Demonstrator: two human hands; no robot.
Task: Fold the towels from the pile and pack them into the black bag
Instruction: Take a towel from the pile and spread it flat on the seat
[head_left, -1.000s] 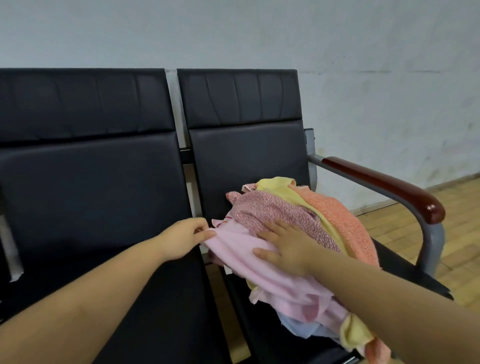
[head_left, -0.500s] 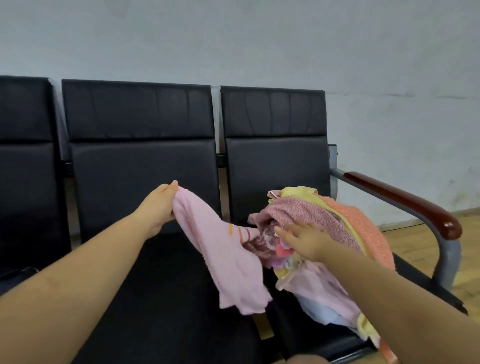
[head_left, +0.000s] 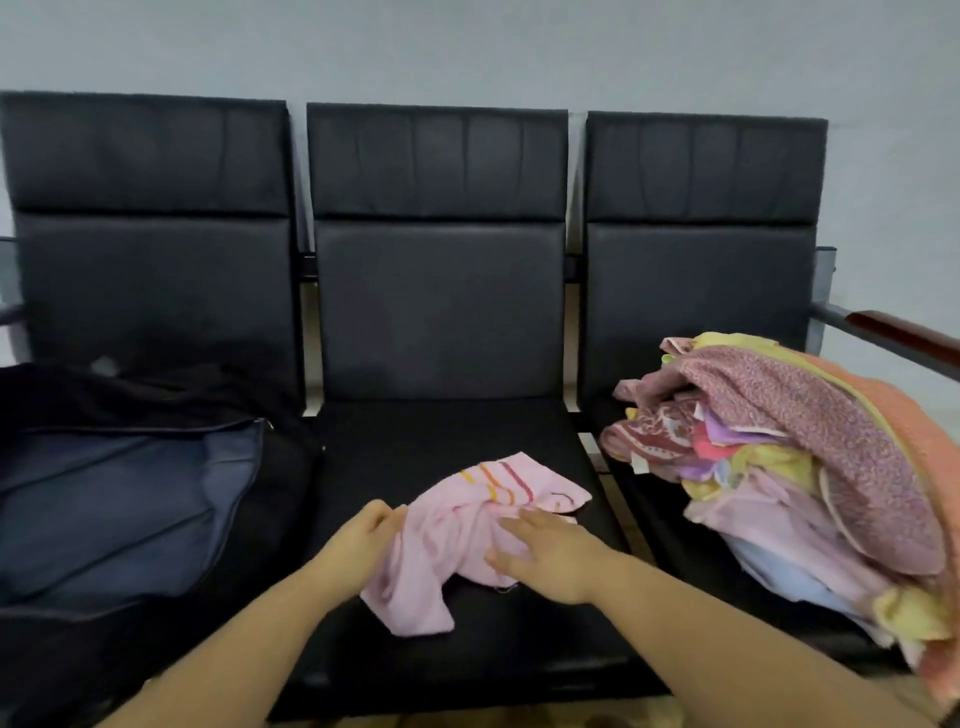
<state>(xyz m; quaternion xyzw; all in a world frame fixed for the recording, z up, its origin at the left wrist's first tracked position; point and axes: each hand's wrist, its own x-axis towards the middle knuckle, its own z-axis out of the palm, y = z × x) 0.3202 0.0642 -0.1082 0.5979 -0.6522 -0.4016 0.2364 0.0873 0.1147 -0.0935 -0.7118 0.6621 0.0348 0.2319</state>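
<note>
Head view, pink towel (head_left: 457, 540) crumpled under both hands, pile (head_left: 810, 467) cropped right

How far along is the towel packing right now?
Barely started. The pink towel lies crumpled, not yet folded, on the middle seat; the left hand pinches its edge, the right hand presses it flat. The pile remains large, and no towels show in the black bag.

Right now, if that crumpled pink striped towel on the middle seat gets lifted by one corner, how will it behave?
The pink striped towel is probably floppy: it lies bunched and creased. Likely light, being thin. The left hand pinches its edge; the right hand rests on it.
</note>
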